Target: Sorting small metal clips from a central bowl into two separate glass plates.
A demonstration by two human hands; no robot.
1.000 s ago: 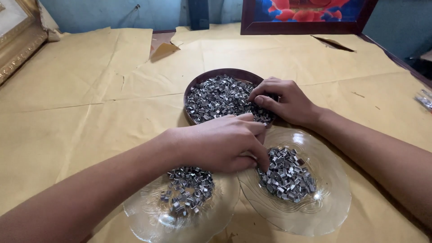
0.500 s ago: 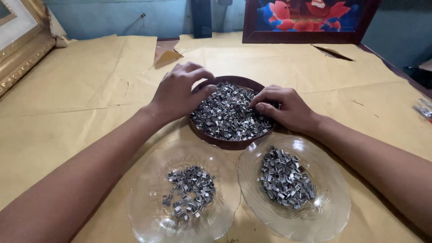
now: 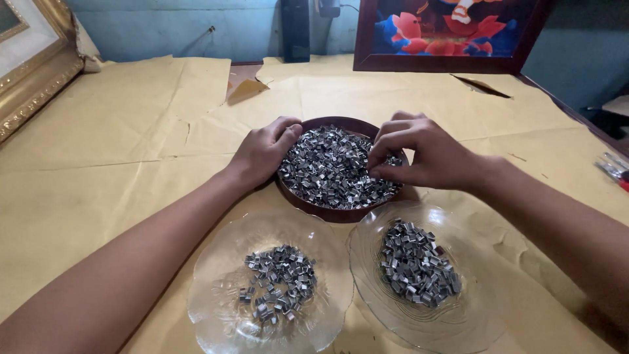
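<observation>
A round brown bowl (image 3: 327, 214) heaped with small shiny metal pieces (image 3: 331, 167) sits at the middle of the table. My left hand (image 3: 262, 152) is curled around the bowl's left rim, thumb lying over the edge. My right hand (image 3: 429, 156) reaches in from the right, its fingertips pinched together in the pile. In front of the bowl stand two clear glass plates. The left plate (image 3: 209, 282) holds a small scatter of the same pieces, and the right plate (image 3: 475, 314) holds a somewhat larger heap.
Tan paper (image 3: 118, 144) covers the table, torn in places. A gilt picture frame (image 3: 29, 78) leans at the far left and a dark-framed colourful picture (image 3: 452, 33) stands at the back. Some small tools (image 3: 616, 172) lie at the right edge.
My left hand left the right glass plate and went back to the bowl, settling on its left rim. My right hand stayed in the bowl, shifting slightly and pinching at the pieces.
</observation>
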